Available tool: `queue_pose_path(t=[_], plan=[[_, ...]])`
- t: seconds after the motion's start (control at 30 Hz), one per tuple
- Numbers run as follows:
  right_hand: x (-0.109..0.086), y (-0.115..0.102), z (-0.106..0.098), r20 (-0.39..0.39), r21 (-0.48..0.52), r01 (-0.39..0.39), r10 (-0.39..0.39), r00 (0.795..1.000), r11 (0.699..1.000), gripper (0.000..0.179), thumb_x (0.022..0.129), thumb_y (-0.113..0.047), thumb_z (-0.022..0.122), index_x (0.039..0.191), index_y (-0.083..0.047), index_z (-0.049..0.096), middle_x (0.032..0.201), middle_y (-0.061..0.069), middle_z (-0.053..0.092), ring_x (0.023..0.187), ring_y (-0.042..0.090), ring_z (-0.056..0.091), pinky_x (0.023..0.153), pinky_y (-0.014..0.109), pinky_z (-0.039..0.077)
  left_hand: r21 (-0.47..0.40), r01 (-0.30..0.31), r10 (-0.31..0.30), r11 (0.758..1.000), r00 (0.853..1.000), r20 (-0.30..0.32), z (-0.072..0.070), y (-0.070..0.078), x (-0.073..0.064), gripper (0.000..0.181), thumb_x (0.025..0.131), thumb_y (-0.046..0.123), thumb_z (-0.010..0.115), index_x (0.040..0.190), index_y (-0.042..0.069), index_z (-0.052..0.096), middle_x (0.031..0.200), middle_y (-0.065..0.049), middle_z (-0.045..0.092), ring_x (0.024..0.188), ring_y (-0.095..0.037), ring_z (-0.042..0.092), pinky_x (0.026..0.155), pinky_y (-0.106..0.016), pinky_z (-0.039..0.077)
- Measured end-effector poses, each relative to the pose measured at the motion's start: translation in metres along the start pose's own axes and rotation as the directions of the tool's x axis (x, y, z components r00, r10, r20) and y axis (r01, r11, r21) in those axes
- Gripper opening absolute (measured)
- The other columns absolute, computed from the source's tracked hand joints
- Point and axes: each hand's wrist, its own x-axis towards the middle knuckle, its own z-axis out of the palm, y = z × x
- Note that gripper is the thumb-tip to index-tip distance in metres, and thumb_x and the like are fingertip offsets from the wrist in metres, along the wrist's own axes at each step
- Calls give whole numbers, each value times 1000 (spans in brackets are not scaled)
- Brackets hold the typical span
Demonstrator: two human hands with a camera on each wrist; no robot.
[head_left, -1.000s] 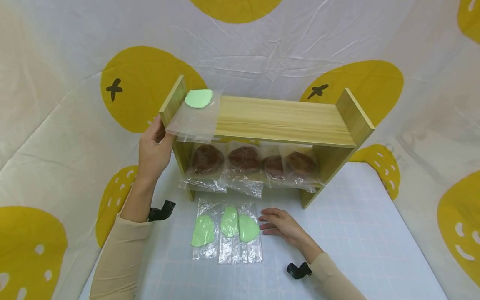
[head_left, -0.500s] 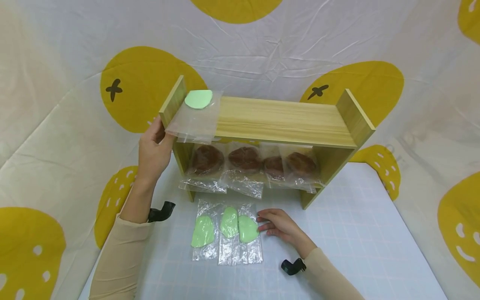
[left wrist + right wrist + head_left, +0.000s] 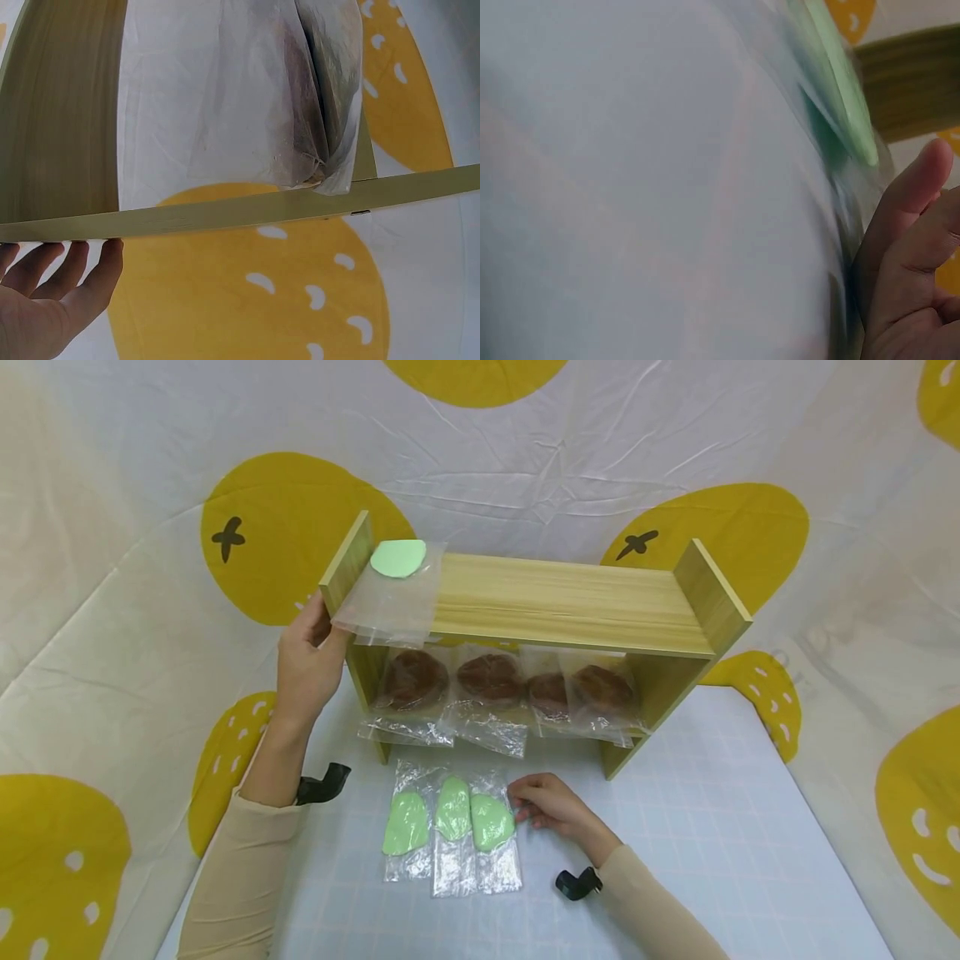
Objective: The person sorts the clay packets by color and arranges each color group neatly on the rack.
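A wooden two-tier shelf (image 3: 555, 597) stands at the back of the table. My left hand (image 3: 307, 668) is at its left side panel (image 3: 225, 214); in the left wrist view the fingertips rest against the panel's outer face. Beside it, a clear bag (image 3: 390, 610) with a flat pale-green piece (image 3: 399, 558) lies on the top board. Three similar bags lie on the table: left (image 3: 407, 822), middle (image 3: 453, 810) and right (image 3: 492, 822). My right hand (image 3: 551, 802) has its fingers at the right bag's edge; whether they pinch it is hidden.
Several clear bags with round brown pieces (image 3: 489, 678) line the lower tier, their ends hanging over its front edge. A pale checked cloth (image 3: 712, 827) covers the table. Behind hangs a white curtain (image 3: 525, 443) with yellow shapes.
My right hand has moved slightly left to the right bag, its fingers curling more. The middle and right bags have shifted left and toward me. My left hand has stayed put.
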Motion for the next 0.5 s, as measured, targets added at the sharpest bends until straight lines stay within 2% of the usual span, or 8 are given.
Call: queue_pose_path(t=[0.1,0.27,0.4,0.5], plan=[[2,-1,4,-2,-54,22,-22,1000,998,30,94,-16,67,111,9,65,79,5,62,58,11,62,43,20,40,0,-1,1,1000,1000,-2,0,0,0,43,100,25,63,143,21,58,135,-2,62,122,-21,58,102,-42,47],[5,-2,11,-14,-132,73,-76,997,989,23,93,-12,66,104,8,66,74,6,60,51,10,57,38,20,38,-8,-3,3,1000,1000,-3,0,0,0,42,100,24,63,142,21,58,134,-2,62,122,-21,58,102,-41,47],[5,-2,14,-46,-179,107,-117,992,978,20,92,-12,68,101,5,66,70,6,59,45,10,48,37,21,36,-6,-2,2,1000,1000,-3,0,0,0,42,100,24,63,143,21,58,134,-2,63,122,-20,58,102,-40,47],[4,-2,15,-77,-203,139,-157,985,969,17,91,-13,70,98,2,67,73,6,59,50,12,46,42,23,38,-8,-3,3,1000,1000,-3,0,-1,0,42,101,24,63,143,21,58,134,-2,63,121,-20,59,101,-40,48]])
